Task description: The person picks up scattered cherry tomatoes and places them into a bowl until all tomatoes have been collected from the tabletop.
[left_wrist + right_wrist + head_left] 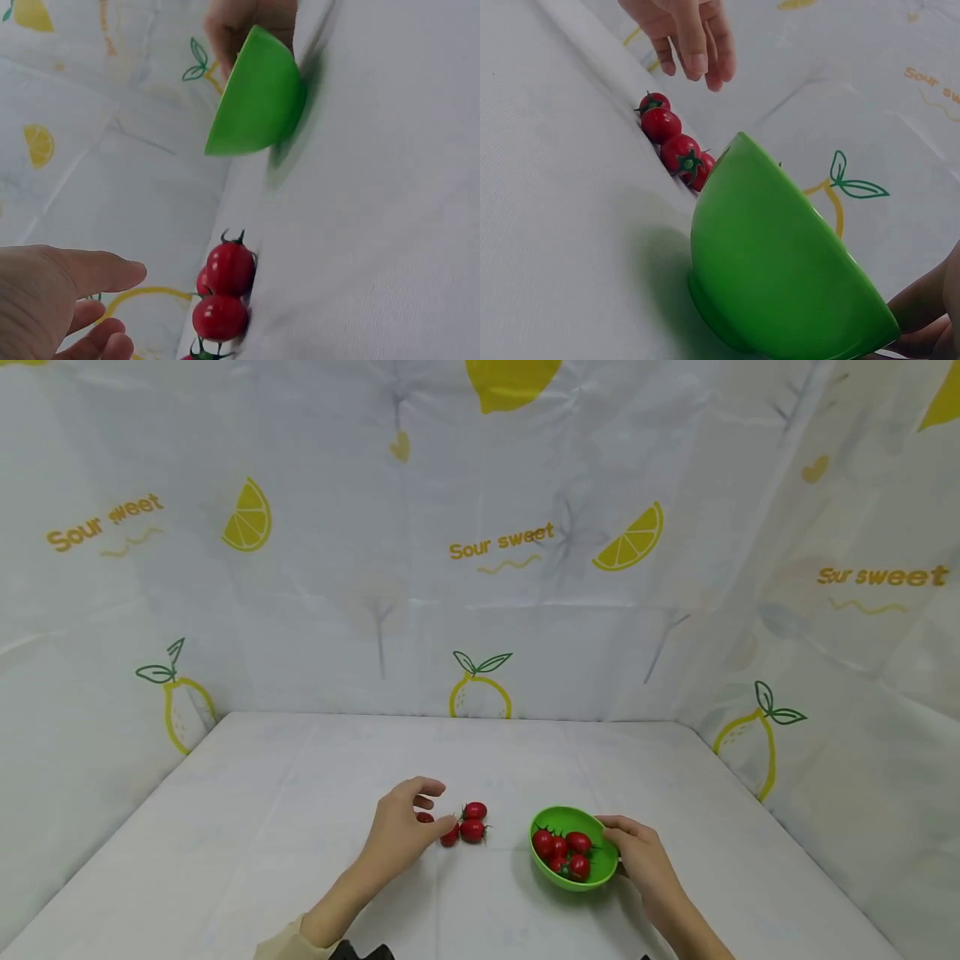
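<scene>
My left hand (403,822) hovers over a small group of red cherry tomatoes (472,831) on the table, thumb and fingers apart with nothing between them. One tomato (424,817) shows partly behind this hand in the head view. In the right wrist view, the left hand (694,37) is above the tomatoes (681,154), with a gap between. A green bowl (566,883) to the right contains several more cherry tomatoes (578,842). My right hand (637,856) grips its right rim, thumb on the rim and the other fingers partly hidden behind the bowl.
White cloth covers the table (300,777). A white sheet (315,593) printed with lemons and lettering rises behind it and along both sides. The bowl casts a soft shadow on the cloth.
</scene>
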A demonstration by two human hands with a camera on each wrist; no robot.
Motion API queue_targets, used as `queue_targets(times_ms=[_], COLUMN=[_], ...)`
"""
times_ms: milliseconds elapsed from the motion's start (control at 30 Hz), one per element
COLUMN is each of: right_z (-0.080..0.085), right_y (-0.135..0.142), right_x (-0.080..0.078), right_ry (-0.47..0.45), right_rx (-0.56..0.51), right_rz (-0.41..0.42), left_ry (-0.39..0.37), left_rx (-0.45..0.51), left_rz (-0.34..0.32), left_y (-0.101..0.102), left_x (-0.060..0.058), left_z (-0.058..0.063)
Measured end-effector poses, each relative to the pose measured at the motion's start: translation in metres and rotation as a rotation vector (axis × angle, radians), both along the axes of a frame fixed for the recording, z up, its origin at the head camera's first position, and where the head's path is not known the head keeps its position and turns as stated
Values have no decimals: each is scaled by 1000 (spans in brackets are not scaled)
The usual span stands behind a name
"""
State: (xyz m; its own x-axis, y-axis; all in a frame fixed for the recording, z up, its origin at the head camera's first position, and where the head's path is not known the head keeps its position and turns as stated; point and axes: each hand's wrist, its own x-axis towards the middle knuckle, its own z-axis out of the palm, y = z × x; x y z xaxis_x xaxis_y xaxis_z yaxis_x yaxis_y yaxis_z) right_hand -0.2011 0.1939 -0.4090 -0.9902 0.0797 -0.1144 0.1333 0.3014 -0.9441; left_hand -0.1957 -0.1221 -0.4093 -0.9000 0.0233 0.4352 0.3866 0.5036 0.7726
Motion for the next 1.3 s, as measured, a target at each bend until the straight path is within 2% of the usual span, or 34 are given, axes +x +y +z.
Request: queue_targets(times_ms=[200, 367, 667, 867, 1300], right_z=[0, 0, 0, 0, 0], right_y=[0, 0, 1, 0, 0], right_x=[-1, -1, 0, 0, -2], right_ry=[-7, -14, -5, -6, -11], right_rx=[-2, 3, 4, 1, 11], right_rz=[1, -1, -6, -4, 3], left_ry=[-33, -89, -173, -200, -168], left_rx=[-41, -46, -80, -107, -146], left_rz=[62, 65, -35, -63, -134], left_y=[-21, -34, -42, -43, -45], left_x=[-11, -16, -19, -19, -22], left_z=[-7, -7, -7, -9, -7])
